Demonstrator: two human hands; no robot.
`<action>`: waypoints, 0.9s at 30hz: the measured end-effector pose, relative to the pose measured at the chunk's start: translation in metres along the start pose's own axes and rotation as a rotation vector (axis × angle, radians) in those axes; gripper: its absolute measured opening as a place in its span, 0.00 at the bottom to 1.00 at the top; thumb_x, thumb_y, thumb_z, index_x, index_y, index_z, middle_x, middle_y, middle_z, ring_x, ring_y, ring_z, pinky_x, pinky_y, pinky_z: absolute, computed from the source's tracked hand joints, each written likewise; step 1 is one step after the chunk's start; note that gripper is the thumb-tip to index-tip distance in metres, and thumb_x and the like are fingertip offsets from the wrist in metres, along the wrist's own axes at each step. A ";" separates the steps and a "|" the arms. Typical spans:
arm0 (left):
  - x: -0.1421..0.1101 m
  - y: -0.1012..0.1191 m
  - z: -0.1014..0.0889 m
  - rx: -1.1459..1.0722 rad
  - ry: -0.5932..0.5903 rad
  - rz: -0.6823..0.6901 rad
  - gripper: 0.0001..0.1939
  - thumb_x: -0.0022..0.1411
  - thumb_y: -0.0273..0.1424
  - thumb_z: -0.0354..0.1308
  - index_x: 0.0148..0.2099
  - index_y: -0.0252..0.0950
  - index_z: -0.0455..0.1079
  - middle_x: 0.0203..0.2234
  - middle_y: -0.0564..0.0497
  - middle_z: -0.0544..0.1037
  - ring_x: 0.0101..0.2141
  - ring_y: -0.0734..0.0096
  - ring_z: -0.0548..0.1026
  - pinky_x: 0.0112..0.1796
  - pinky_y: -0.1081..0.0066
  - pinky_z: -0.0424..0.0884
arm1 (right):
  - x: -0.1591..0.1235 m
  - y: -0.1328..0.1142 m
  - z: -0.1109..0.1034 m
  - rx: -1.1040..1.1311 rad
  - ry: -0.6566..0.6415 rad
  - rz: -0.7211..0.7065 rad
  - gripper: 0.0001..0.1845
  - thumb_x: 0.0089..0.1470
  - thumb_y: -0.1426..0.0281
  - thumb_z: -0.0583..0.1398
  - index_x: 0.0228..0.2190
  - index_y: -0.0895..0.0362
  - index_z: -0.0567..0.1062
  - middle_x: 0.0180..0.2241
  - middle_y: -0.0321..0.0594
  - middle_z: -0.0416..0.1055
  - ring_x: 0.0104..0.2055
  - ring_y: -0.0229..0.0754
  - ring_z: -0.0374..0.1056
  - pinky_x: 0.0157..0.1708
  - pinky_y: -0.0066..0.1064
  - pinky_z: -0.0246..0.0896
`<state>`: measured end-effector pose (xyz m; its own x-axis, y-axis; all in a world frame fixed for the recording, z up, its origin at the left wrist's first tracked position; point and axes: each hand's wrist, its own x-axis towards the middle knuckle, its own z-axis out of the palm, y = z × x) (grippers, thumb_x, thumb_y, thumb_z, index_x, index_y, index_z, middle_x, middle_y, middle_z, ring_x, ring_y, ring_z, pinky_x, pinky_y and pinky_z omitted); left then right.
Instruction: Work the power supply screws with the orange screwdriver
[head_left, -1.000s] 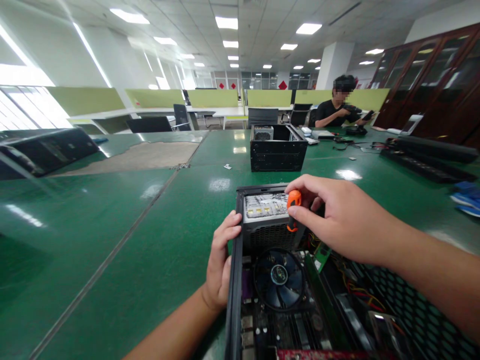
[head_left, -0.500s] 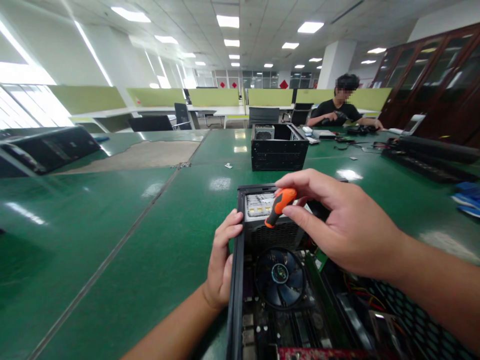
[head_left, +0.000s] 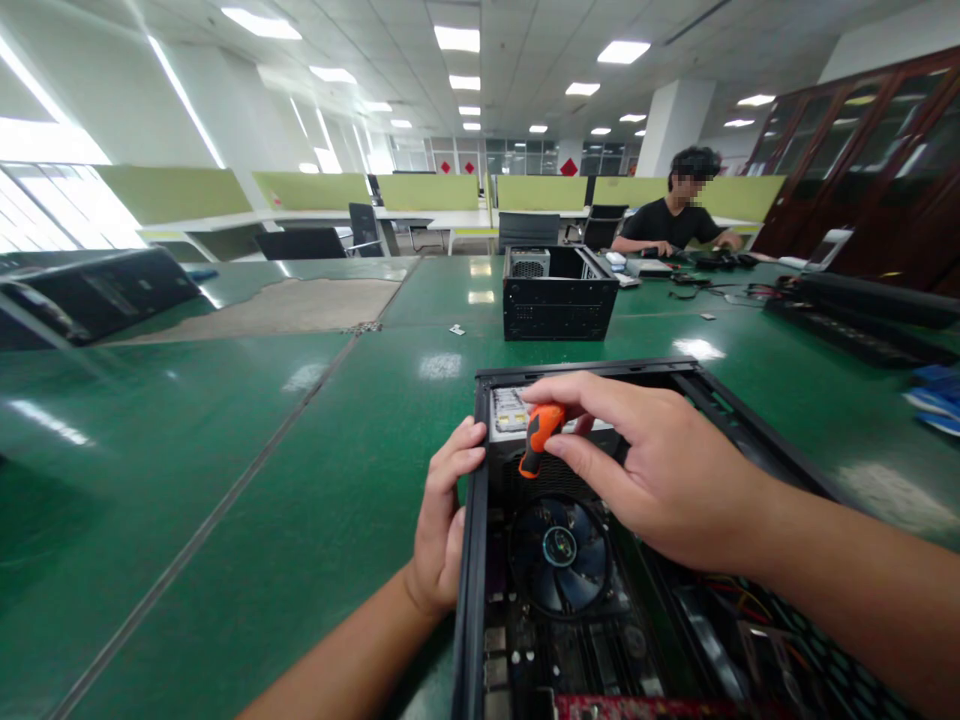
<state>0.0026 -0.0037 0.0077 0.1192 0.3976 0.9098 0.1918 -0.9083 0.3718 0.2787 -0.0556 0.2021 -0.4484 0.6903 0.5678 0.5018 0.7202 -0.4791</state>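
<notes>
An open black computer case lies in front of me with its inside facing up. My left hand wraps round its left edge, fingertips on the rim. Between the thumb and fingers of my right hand is a screwdriver with an orange and black handle, tilted over the case's far left corner. Its shaft and tip do not show. Close by it is the power supply with a white label, partly covered by my hand. Nearer to me sit a round CPU fan and a red circuit board.
Beyond my case stands another black computer case on the green table. A dark case lies at the left. A person in a black shirt works at the far right, near loose parts and cables. Blue items lie at the right edge.
My right hand and the screwdriver have moved left and slightly down, nearer the case's left wall. My left hand keeps its place. The person across has lowered their hands to the table.
</notes>
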 end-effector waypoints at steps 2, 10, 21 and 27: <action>0.003 0.002 0.001 -0.002 -0.003 0.015 0.26 0.92 0.37 0.62 0.85 0.49 0.76 0.80 0.42 0.86 0.84 0.48 0.81 0.83 0.42 0.80 | 0.000 0.001 0.001 -0.008 -0.008 -0.003 0.19 0.78 0.75 0.64 0.62 0.56 0.89 0.59 0.50 0.97 0.58 0.53 0.95 0.64 0.43 0.90; 0.006 0.005 0.004 0.011 0.007 0.028 0.27 0.92 0.37 0.64 0.85 0.50 0.76 0.79 0.42 0.86 0.83 0.48 0.82 0.82 0.44 0.81 | -0.001 0.001 0.003 -0.012 -0.019 -0.010 0.20 0.79 0.75 0.64 0.63 0.57 0.90 0.61 0.51 0.97 0.61 0.54 0.95 0.66 0.44 0.90; 0.005 0.004 0.004 -0.020 0.001 0.026 0.27 0.91 0.36 0.63 0.85 0.49 0.75 0.80 0.41 0.86 0.85 0.48 0.80 0.83 0.44 0.80 | -0.002 0.003 0.003 0.002 -0.028 0.026 0.19 0.79 0.74 0.64 0.63 0.54 0.89 0.61 0.48 0.97 0.60 0.54 0.95 0.65 0.46 0.90; 0.004 0.004 0.004 -0.016 -0.004 0.021 0.27 0.92 0.35 0.63 0.86 0.49 0.75 0.80 0.42 0.85 0.85 0.49 0.80 0.84 0.46 0.79 | 0.001 0.000 0.003 -0.027 0.003 0.000 0.14 0.77 0.74 0.68 0.58 0.53 0.90 0.56 0.47 0.97 0.54 0.53 0.94 0.60 0.43 0.89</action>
<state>0.0079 -0.0053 0.0126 0.1265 0.3791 0.9167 0.1739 -0.9183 0.3558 0.2765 -0.0548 0.2009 -0.4461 0.6897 0.5704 0.5215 0.7182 -0.4607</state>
